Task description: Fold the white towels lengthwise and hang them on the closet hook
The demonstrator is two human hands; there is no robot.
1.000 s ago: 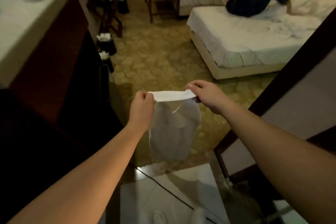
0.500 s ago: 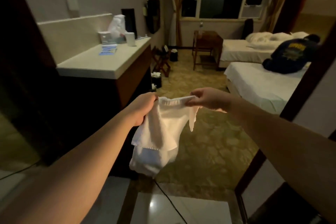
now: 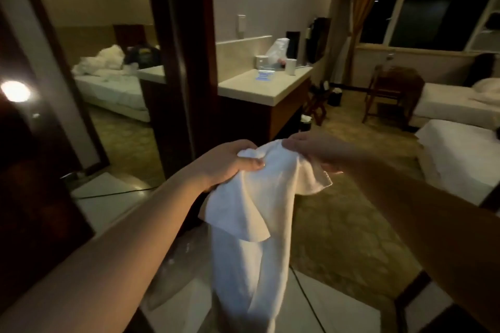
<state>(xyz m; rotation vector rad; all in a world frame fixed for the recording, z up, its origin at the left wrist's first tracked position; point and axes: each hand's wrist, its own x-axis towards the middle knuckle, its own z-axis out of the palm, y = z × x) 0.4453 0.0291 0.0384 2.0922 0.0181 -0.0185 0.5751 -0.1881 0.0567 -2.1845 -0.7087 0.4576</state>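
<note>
On the far left I see a dark door frame [image 3: 178, 62] with a mirror [image 3: 108, 67] beside it, reflecting a rumpled bed. Moving in, my left hand [image 3: 230, 163] has its fingers curled tight round a bunched top corner of the white towel [image 3: 251, 224]. The towel hangs in mid-air between my two hands, in front of me and over the floor, its upper part doubled over in a loose flap and the rest trailing down out of view at the bottom. My right hand [image 3: 319, 151] lies over the other top corner, fingers fairly flat on top, with the thumb hidden beneath; I judge it a light pinch.

The cloth reads to me as light, soft and limp, with no stiffness of its own, so it will sag wherever it is not held. I would take hold at the hemmed top corners and keep the edge taut to make a clean lengthwise fold.

Further right, the tabletop [image 3: 259, 86] carries cups and a small blue card whose print is too blurred to read. I can see no hook.
</note>
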